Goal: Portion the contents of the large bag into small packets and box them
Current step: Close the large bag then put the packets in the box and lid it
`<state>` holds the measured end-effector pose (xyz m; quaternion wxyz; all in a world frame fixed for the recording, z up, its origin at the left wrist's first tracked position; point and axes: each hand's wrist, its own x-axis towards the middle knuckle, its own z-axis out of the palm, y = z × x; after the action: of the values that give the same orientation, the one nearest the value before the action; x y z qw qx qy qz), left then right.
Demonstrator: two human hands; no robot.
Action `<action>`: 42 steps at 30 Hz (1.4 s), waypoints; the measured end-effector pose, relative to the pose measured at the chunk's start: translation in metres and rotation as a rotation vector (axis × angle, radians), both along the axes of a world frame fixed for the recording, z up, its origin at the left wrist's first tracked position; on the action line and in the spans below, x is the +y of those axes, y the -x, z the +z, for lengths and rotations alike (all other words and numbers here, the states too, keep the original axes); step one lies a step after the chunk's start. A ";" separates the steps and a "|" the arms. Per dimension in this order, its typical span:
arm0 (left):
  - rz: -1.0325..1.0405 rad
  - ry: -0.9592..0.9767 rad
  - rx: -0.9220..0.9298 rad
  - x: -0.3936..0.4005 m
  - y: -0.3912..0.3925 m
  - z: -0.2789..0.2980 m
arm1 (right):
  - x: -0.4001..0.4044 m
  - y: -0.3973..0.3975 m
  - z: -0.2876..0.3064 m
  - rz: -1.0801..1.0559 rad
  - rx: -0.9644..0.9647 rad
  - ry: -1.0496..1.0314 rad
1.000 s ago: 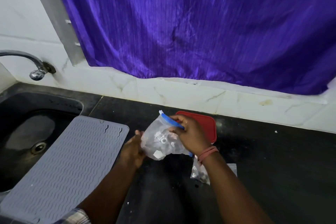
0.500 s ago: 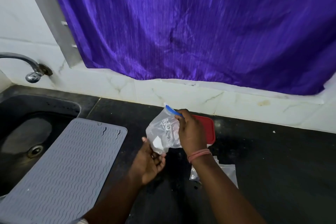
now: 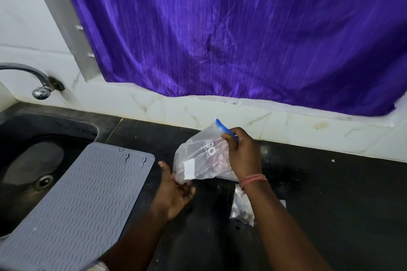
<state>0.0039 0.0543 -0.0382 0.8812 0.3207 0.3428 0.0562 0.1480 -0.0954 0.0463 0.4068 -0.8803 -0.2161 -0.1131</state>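
Two bare forearms reach in from the near edge, ending in bare hands: the left hand (image 3: 174, 193) and the right hand (image 3: 243, 156). A thin pinkish-red band (image 3: 253, 180), several strands wide, circles the right wrist. At the near edge, low on the left arm, a scrap of checked sleeve (image 3: 99, 266) shows, pale with darker lines. No rings are visible.

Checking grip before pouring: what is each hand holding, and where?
The right hand pinches the large bag at its blue zip top; the open left hand cups under its bottom corner.
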 end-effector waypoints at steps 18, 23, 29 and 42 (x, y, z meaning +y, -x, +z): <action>-0.032 0.204 0.089 -0.002 0.021 -0.012 | 0.000 0.005 0.000 0.021 0.250 -0.317; 0.001 -0.487 0.314 0.001 0.004 -0.008 | -0.005 0.013 0.006 0.179 0.280 -0.225; -0.045 -1.229 0.000 0.012 -0.037 0.054 | 0.003 0.016 -0.005 0.344 0.479 -0.225; -0.210 -1.101 -0.200 0.002 -0.031 0.056 | 0.007 0.025 0.012 0.447 0.481 -0.214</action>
<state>0.0354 0.0560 0.0176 0.6129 0.7583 0.1442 0.1689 0.1228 -0.0882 0.0586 0.5508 -0.7650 -0.2886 0.1675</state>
